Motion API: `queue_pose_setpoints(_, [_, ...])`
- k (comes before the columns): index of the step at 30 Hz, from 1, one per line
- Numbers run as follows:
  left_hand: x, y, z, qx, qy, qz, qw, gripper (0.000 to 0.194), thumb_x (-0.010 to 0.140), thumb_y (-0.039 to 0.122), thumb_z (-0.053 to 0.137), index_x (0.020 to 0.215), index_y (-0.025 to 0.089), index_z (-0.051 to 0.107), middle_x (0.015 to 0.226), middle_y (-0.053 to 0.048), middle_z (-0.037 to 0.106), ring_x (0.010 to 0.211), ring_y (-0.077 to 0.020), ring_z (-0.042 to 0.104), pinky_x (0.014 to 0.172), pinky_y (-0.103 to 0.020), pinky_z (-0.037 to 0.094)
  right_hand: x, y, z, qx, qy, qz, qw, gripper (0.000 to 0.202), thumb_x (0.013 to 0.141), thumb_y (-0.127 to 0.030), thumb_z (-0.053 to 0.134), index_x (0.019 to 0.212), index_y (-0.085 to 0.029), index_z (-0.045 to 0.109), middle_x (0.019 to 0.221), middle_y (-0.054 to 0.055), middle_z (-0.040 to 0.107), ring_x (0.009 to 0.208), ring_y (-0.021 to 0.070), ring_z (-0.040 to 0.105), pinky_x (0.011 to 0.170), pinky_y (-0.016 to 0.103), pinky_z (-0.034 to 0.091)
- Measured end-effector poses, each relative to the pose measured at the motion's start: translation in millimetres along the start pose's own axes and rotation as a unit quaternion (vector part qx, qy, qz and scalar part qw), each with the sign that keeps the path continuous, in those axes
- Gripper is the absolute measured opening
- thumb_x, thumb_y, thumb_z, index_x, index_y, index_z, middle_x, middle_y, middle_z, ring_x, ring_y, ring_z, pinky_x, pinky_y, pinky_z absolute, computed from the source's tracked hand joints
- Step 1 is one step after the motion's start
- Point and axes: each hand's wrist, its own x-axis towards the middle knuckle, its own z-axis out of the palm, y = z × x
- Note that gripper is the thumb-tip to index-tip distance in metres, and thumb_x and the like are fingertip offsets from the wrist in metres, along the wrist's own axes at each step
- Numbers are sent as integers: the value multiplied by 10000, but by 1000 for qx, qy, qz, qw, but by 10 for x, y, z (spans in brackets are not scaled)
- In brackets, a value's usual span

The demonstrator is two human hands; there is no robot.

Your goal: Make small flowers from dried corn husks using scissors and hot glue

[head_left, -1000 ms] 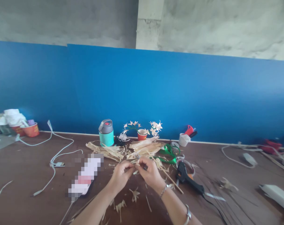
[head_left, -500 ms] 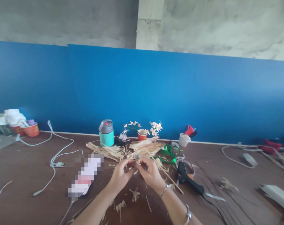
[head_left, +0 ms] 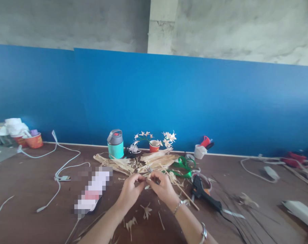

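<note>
My left hand (head_left: 131, 190) and my right hand (head_left: 163, 190) meet over the middle of the table, thumbs and forefingers pinched together. Between the fingertips shows a small pale husk piece (head_left: 149, 177), mostly hidden by the fingers. Just beyond the hands lie dried husks (head_left: 157, 160) in a loose heap, with another husk bundle (head_left: 115, 165) to the left. A cut husk flower (head_left: 146, 210) rests on the table nearer to me, beside curled husk scraps (head_left: 131, 225). To the right of my right hand runs a thin stick (head_left: 187, 196).
Behind the husks stand a teal flask (head_left: 115, 149) and a red cup (head_left: 154, 146) with pale flower sprays. A black glue gun (head_left: 206, 194), green ribbon (head_left: 184, 166) and white cup (head_left: 200, 151) are on the right. A phone (head_left: 94, 191) and white cables (head_left: 58, 174) lie left.
The fingers shift slightly at the fingertips, and less of the pale piece shows between them. Both hands otherwise stay in place.
</note>
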Motion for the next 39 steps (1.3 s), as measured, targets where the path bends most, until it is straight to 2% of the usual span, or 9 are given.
queue_pose_setpoints(4, [15,-22,-2,-30,4,-29,999,110,704,248,552,683,174,631,617,-2,639,602,-170,578,584,-252,434,4,30,1,5,3,-11,1000,44,691,-152,584,697,-196,585,673,2,559,630,145,512,589,255,420])
queue_pose_setpoints(8, [30,-29,-8,-38,17,-39,998,134,704,282,567,679,167,631,614,0,631,596,-166,566,582,-249,425,0,52,-1,1,11,-32,999,216,684,-112,560,873,-196,620,813,33,605,756,174,556,676,283,443])
queue_pose_setpoints(11, [35,-31,-8,-54,18,-52,997,140,695,291,580,679,161,630,596,2,616,578,-161,554,563,-246,414,-15,43,-6,-4,39,-30,999,264,695,-114,558,944,-198,587,845,34,608,771,173,562,673,276,444])
queue_pose_setpoints(14, [34,-34,-3,-60,14,-66,996,149,691,299,588,665,158,629,583,6,604,566,-154,543,555,-243,406,-38,10,-13,-27,78,-48,995,176,713,-137,568,877,-199,555,800,23,593,734,167,550,649,270,433])
queue_pose_setpoints(17, [31,-41,12,-66,-3,-71,995,168,677,318,616,639,154,628,572,7,602,563,-149,541,552,-242,403,-53,-27,-17,-66,83,-90,990,78,747,-143,542,795,-202,558,761,24,582,704,164,532,633,275,417])
queue_pose_setpoints(22, [27,-51,40,-118,-7,-66,991,210,662,334,648,760,148,642,615,0,632,582,-152,565,551,-241,419,-43,-52,-13,-91,82,-124,985,115,770,-115,505,715,-202,556,699,15,580,670,157,523,615,271,403])
queue_pose_setpoints(26, [20,-46,40,-133,-14,-83,987,196,671,329,640,753,150,650,643,-16,668,595,-161,588,564,-246,434,-31,-51,-17,-91,85,-133,983,117,765,-109,508,703,-198,554,689,12,580,675,157,529,623,270,408])
queue_pose_setpoints(33, [16,-42,41,-132,-18,-62,989,135,691,285,608,660,158,640,606,-9,667,590,-161,595,573,-239,425,-55,-60,-15,-90,68,-139,984,129,769,-96,510,706,-198,557,713,20,582,717,164,538,669,287,424])
queue_pose_setpoints(39, [12,7,12,-148,-2,-88,985,189,699,332,597,703,152,657,597,1,647,566,-149,567,544,-231,393,-83,-52,21,-123,34,-194,973,129,793,-98,498,779,-199,577,774,39,580,759,169,522,690,294,424])
